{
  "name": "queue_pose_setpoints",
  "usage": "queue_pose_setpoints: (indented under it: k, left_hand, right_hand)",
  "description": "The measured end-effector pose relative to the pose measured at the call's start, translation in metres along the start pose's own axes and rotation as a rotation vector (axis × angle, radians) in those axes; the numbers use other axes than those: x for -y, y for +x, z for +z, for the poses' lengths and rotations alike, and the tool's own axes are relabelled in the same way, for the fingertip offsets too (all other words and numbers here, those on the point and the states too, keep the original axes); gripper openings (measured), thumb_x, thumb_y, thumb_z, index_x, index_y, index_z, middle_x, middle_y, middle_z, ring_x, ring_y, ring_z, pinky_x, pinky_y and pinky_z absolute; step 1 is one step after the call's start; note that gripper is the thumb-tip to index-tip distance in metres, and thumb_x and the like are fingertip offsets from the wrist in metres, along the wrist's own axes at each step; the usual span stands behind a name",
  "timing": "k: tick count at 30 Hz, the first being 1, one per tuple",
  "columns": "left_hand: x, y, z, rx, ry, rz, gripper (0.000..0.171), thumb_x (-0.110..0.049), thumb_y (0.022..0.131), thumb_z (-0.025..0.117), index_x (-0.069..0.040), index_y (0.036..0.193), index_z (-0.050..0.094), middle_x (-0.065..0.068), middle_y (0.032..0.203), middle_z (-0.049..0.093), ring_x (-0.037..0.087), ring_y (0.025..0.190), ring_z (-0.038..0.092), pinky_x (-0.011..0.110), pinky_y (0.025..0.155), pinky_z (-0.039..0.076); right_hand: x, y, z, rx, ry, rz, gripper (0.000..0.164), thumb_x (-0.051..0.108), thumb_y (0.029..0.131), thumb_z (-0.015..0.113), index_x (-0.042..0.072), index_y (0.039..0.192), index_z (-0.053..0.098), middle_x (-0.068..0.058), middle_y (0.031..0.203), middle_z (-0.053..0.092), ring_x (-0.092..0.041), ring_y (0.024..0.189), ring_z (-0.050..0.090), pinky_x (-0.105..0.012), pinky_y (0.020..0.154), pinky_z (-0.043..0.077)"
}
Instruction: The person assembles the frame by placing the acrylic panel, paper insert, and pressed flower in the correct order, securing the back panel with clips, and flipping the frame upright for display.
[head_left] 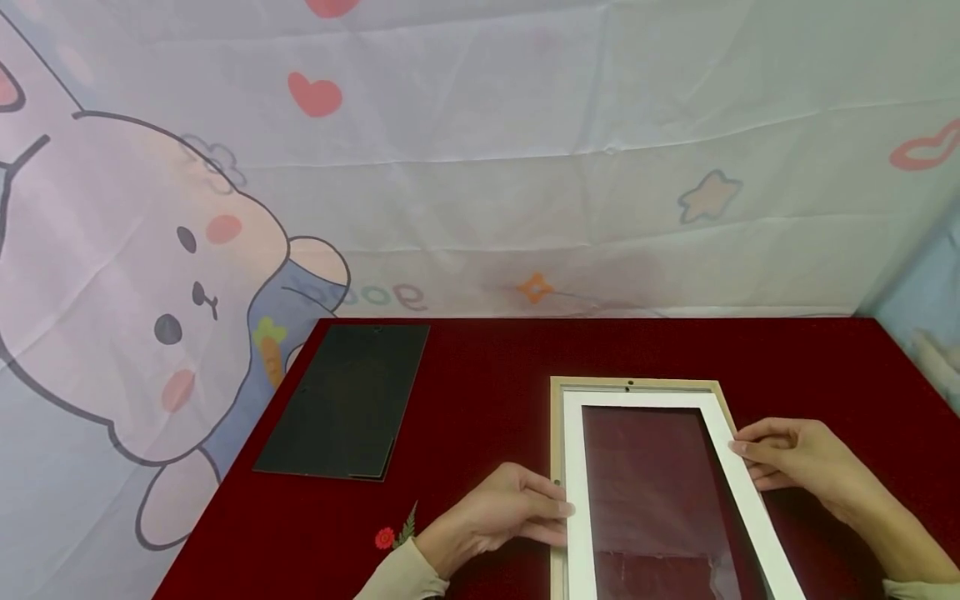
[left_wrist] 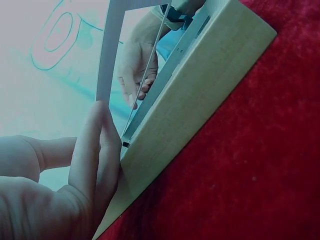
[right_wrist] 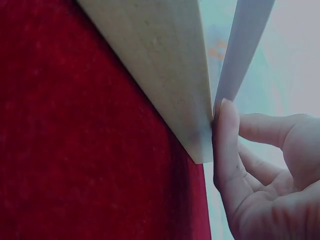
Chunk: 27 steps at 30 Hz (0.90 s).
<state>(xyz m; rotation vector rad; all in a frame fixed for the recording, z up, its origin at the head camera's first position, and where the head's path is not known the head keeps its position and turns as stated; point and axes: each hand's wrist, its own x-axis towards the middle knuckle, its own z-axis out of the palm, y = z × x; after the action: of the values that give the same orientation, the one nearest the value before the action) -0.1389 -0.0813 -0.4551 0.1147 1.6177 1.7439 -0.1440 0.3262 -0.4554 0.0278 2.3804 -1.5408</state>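
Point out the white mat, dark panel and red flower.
White mat (head_left: 577,458): head view, its left strip.
Dark panel (head_left: 345,402): head view, middle of its face.
Red flower (head_left: 384,538): head view, centre of the bloom.

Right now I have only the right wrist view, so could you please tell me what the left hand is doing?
Observer: In the head view, the left hand pinches the left edge of the white mat.
Operator: Thank you; does anything lie farther left on the red cloth?
Observer: Yes, a dark board lies there, toward the far left corner.
Operator: And is there anything close to the left sleeve?
Observer: A small red flower and a green leaf lie just beside it.
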Motion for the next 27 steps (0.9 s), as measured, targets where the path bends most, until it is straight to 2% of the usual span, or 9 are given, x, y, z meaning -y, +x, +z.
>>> queue_pose_setpoints:
  k: [8, 22, 27]
  left_hand:
    - [0.0017, 0.0051, 0.0006, -0.049, -0.003, 0.004, 0.023, 0.004, 0.095, 0.070, 0.015, 0.115, 0.068, 0.022, 0.111, 0.067, 0.023, 0.080, 0.078, 0.035, 0.079, 0.066]
    - [-0.0014, 0.0036, 0.0004, -0.085, 0.031, 0.018, 0.025, 0.004, 0.094, 0.072, 0.013, 0.116, 0.067, 0.024, 0.106, 0.075, 0.025, 0.080, 0.079, 0.036, 0.077, 0.066]
    - [-0.0026, 0.0034, 0.0022, -0.094, 0.063, 0.038, 0.020, 0.003, 0.093, 0.073, 0.011, 0.110, 0.070, 0.023, 0.098, 0.078, 0.021, 0.073, 0.078, 0.036, 0.075, 0.066]
  right_hand:
    - [0.0005, -0.0004, -0.0005, -0.009, -0.049, -0.004, 0.051, 0.026, 0.104, 0.067, -0.012, 0.137, 0.058, -0.001, 0.089, 0.072, -0.014, 0.077, 0.069, -0.031, 0.074, 0.065]
    - [0.0030, -0.0025, -0.0008, -0.002, -0.162, -0.025, 0.051, 0.029, 0.104, 0.067, -0.008, 0.138, 0.060, -0.006, 0.098, 0.074, -0.011, 0.082, 0.068, -0.029, 0.074, 0.063]
    - [0.0064, -0.0044, 0.0014, 0.008, -0.228, -0.049, 0.057, 0.029, 0.099, 0.074, -0.008, 0.140, 0.058, -0.007, 0.099, 0.073, -0.011, 0.081, 0.068, -0.027, 0.072, 0.061]
